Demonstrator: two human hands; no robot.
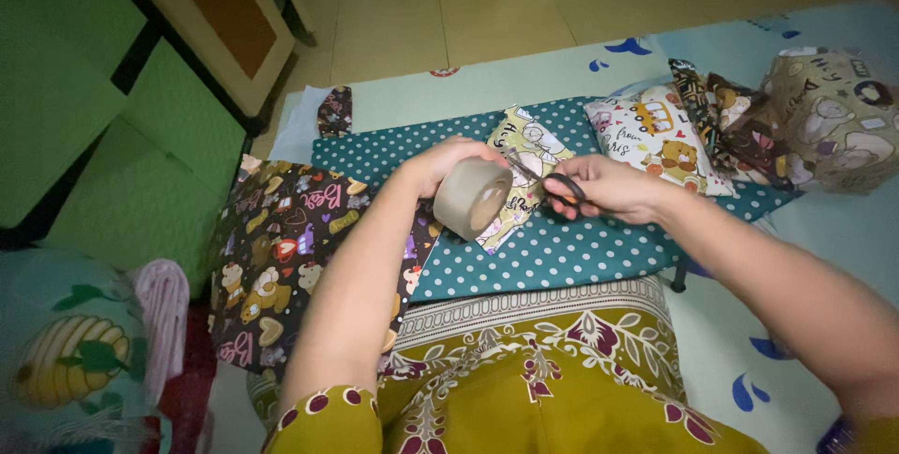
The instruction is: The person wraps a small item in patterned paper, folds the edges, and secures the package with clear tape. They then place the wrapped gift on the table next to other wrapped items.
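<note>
Dim, warm indoor light falls from above, corners darken (wide-angle bending at the edges), and detail stays soft.

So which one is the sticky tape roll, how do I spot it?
Find the teal cloth with white dots spread on the floor. Above its left end, the left hand holds up a fat roll of clear brownish tape. It is the only round, plain thing; the parcels nearby are flat and cartoon-printed.

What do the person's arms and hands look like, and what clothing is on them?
Both forearms are bare, and no rings or wristwatch can be seen. The left hand and right hand wear no gloves. Near the left elbow there is a short mustard-yellow sleeve with dark red flower prints. At the right arm, only a small dark cuff edge shows beside yellow fabric.
</note>
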